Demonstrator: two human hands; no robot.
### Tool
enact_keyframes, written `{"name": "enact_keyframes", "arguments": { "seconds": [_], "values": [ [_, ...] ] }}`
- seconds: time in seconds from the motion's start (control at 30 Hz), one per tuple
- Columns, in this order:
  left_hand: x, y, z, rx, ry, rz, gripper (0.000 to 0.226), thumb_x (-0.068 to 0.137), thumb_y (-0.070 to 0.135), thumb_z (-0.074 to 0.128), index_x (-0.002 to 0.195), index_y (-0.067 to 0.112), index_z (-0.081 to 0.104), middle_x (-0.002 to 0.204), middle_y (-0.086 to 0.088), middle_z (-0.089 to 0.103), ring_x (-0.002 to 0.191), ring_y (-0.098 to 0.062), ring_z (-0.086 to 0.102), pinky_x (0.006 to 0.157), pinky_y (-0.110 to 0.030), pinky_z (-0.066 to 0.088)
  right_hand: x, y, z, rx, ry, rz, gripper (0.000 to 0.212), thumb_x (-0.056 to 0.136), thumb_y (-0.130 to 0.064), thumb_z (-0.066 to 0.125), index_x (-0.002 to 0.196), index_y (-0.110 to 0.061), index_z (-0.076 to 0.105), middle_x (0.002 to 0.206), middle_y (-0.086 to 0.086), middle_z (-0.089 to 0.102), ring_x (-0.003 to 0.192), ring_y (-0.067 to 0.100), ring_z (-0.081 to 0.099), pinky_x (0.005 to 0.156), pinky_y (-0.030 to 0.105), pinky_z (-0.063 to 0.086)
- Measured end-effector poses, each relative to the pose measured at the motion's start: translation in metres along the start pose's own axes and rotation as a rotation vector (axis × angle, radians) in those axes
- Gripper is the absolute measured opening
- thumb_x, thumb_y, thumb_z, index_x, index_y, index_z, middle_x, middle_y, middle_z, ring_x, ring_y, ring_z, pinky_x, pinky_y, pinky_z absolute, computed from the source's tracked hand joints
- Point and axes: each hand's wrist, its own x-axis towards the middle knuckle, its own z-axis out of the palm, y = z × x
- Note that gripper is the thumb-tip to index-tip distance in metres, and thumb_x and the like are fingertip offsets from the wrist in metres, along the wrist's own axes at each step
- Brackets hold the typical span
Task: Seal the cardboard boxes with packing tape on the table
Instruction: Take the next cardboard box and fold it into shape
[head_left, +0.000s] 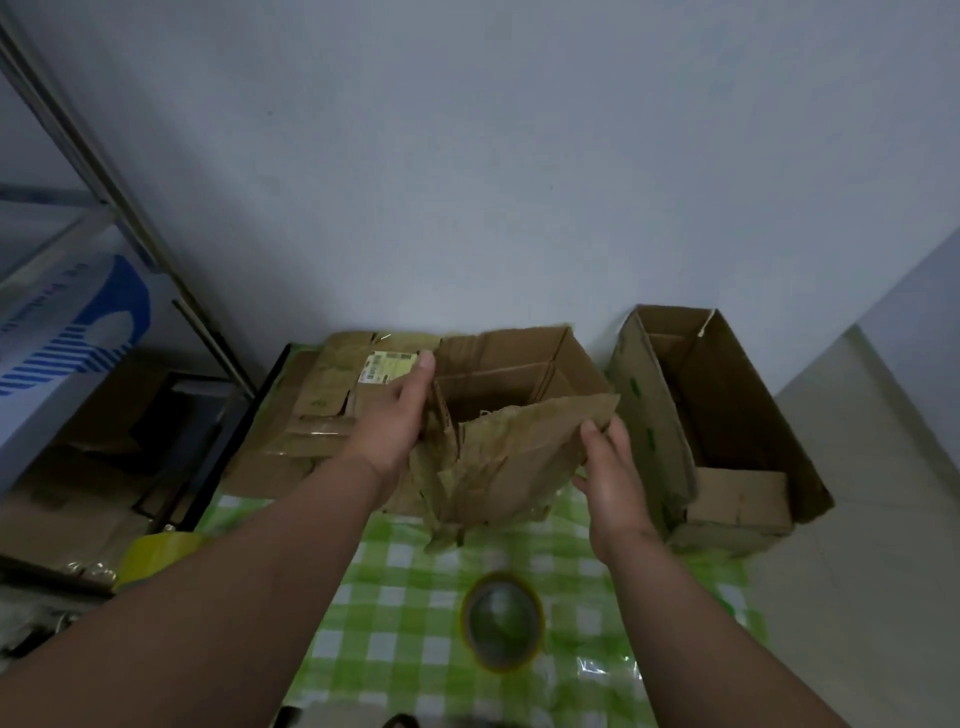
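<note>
Checked table (410, 587): boxes (722, 431), tape roll (503, 623)

Green-and-white checked tablecloth (410, 613); brown open cardboard box (509, 395); yellow-rimmed roll of packing tape (503, 623), its core seemingly grey-green.

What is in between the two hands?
In the head view, the open cardboard box sits between them. The left hand holds its left side, and the right hand pinches the crumpled front flap.
</note>
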Motion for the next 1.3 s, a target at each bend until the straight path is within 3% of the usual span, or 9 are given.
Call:
{"name": "enact_keyframes", "arguments": {
  "seconds": [0.23,0.4,0.5,0.63,0.77,0.9,1.03,1.17,1.3],
  "values": [
    [0.019,0.002,0.018,-0.120,-0.121,-0.075,0.048,0.091,0.061,0.055,0.117,0.023,0.067,0.116,0.006,0.071,0.113,-0.011,0.062,0.101,-0.036,0.048,-0.006,0.008,-0.022,-0.114,0.172,-0.098,0.048,0.101,-0.044,0.044,0.147,-0.031,0.035,0.147,-0.002,0.043,0.132,0.022,0.043,0.112,0.049,0.036],
    [0.022,-0.019,0.024,-0.064,-0.189,-0.159,0.049,0.089,0.061,0.056,0.126,0.030,0.055,0.128,0.006,0.063,0.122,-0.014,0.056,0.089,-0.037,0.050,-0.011,0.034,-0.031,-0.211,0.124,0.009,0.050,0.102,-0.040,0.046,0.149,-0.028,0.034,0.145,0.001,0.047,0.133,0.024,0.045,0.107,0.041,0.039],
    [0.021,-0.021,0.032,0.012,-0.235,-0.165,0.058,0.079,0.065,0.065,0.121,0.027,0.052,0.129,0.002,0.059,0.119,-0.015,0.055,0.088,-0.037,0.051,-0.016,0.040,-0.033,-0.176,0.114,0.014,0.038,0.102,-0.030,0.049,0.140,-0.026,0.045,0.128,-0.001,0.058,0.116,0.019,0.056,0.093,0.033,0.042],
    [0.022,-0.007,0.044,0.117,-0.248,-0.115,0.026,0.091,0.039,0.065,0.109,0.027,0.051,0.124,0.000,0.052,0.104,-0.009,0.051,0.085,-0.036,0.051,-0.013,0.038,-0.037,-0.117,0.211,-0.009,0.011,0.100,-0.039,0.049,0.108,-0.034,0.055,0.122,-0.001,0.057,0.113,0.021,0.055,0.094,0.037,0.043],
    [0.027,-0.001,0.047,0.263,-0.157,0.030,0.033,0.092,0.043,0.062,0.114,0.024,0.046,0.123,0.000,0.050,0.106,-0.016,0.052,0.096,-0.044,0.051,-0.004,0.032,-0.039,-0.177,0.267,-0.029,0.031,0.101,-0.053,0.037,0.112,-0.028,0.052,0.128,0.005,0.051,0.113,0.019,0.049,0.097,0.036,0.037],
    [0.029,-0.001,0.051,0.402,-0.082,0.313,0.021,0.091,0.038,0.065,0.096,0.026,0.048,0.112,-0.004,0.050,0.098,-0.020,0.051,0.081,-0.033,0.044,-0.002,0.031,-0.043,-0.191,0.201,-0.027,0.044,0.095,-0.065,0.036,0.124,-0.034,0.051,0.135,0.002,0.049,0.120,0.020,0.048,0.103,0.042,0.040],
    [0.028,-0.001,0.053,0.537,-0.078,0.479,0.013,0.090,0.032,0.067,0.094,0.027,0.056,0.111,-0.003,0.049,0.097,-0.016,0.054,0.085,-0.029,0.044,-0.003,0.030,-0.046,-0.194,0.126,0.036,0.065,0.084,-0.081,0.031,0.125,-0.039,0.059,0.136,-0.002,0.049,0.124,0.019,0.047,0.108,0.048,0.038],
    [0.030,-0.010,0.044,0.621,-0.192,0.480,0.004,0.090,0.030,0.068,0.093,0.030,0.067,0.109,0.002,0.048,0.096,-0.007,0.053,0.089,-0.025,0.044,-0.001,0.028,-0.042,-0.193,0.100,0.075,0.067,0.076,-0.089,0.029,0.107,-0.044,0.069,0.130,-0.004,0.052,0.121,0.016,0.050,0.110,0.050,0.037],
    [0.027,-0.013,0.040,0.668,-0.293,0.302,0.038,0.099,0.037,0.050,0.110,0.009,0.072,0.114,0.003,0.052,0.099,-0.007,0.050,0.098,-0.032,0.043,0.004,0.033,-0.044,-0.201,0.078,0.083,0.081,0.058,-0.102,0.028,0.101,-0.049,0.071,0.131,-0.005,0.056,0.122,0.016,0.052,0.110,0.051,0.038]
  ]
}}
